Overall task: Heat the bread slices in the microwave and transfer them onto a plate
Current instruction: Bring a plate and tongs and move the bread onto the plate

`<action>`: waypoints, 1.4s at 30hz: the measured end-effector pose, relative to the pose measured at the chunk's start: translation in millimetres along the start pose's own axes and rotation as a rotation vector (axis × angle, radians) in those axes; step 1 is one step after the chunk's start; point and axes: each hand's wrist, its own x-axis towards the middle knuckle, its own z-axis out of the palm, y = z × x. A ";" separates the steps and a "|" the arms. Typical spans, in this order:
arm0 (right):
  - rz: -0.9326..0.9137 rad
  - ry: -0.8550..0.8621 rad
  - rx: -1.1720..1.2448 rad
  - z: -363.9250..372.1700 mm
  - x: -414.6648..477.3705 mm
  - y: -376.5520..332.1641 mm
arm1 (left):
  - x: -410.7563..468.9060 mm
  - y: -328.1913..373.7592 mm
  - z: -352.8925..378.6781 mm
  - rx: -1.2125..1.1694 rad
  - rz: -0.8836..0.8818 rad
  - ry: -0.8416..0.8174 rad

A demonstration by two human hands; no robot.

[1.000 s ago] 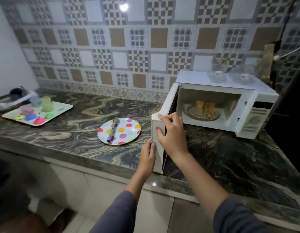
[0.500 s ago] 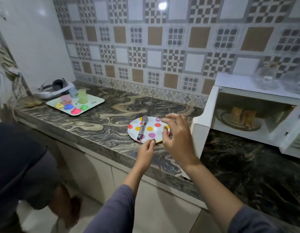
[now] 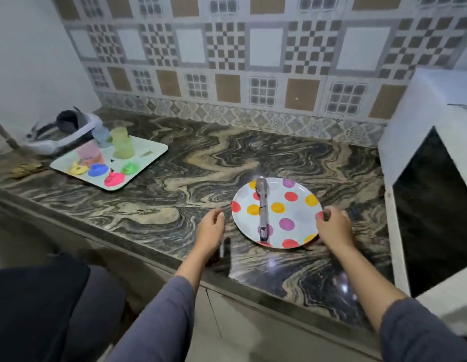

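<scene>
A white plate [image 3: 292, 210] with coloured dots lies on the marbled counter. Metal tongs [image 3: 262, 207] rest across it, pointing away from me. My right hand [image 3: 334, 228] sits at the plate's right rim with fingers curled against the edge. A short way left of the plate my left hand [image 3: 211, 227] hovers, fingers loosely apart, holding nothing. The microwave's open door [image 3: 433, 210] stands at the right edge with its dark window facing me. The oven's inside and the bread slices are out of view.
A white tray [image 3: 148, 155] with coloured cups and small moulds sits at the back left. Behind it is a white basket [image 3: 62, 131] holding dark utensils. The counter's front edge [image 3: 174, 262] runs diagonally below my hands. A dark-clothed knee is at lower left.
My view has swung left, so the microwave's inside left the frame. My right hand dropped from the door to the plate's right rim. My left hand moved beside the plate's left.
</scene>
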 end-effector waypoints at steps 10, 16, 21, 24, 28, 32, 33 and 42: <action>0.252 -0.068 -0.057 30.6 36.7 14.2 | 70.2 1.1 28.5 -0.005 -0.065 -0.145; 0.283 -0.083 0.010 23.2 27.3 9.6 | 78.9 -14.9 27.1 -0.034 -0.060 -0.242; 0.296 -0.054 0.131 21.4 3.2 15.7 | 50.1 -11.7 14.1 -0.121 -0.074 -0.262; 0.318 -0.050 0.184 14.3 -21.8 18.9 | 23.9 -17.7 5.9 -0.135 -0.080 -0.269; 0.293 -0.058 0.235 1.5 -62.4 23.9 | -20.9 -20.9 -7.9 -0.118 -0.064 -0.254; 0.244 -0.079 0.297 -18.1 -112.7 27.3 | -83.1 -19.7 -20.3 -0.185 -0.040 -0.145; 0.222 -0.079 0.302 -23.4 -126.8 29.3 | -100.8 -20.1 -23.3 -0.201 -0.033 -0.117; 0.193 -0.099 0.314 -85.7 -268.5 84.9 | -272.0 -49.6 -32.7 -0.241 -0.023 -0.043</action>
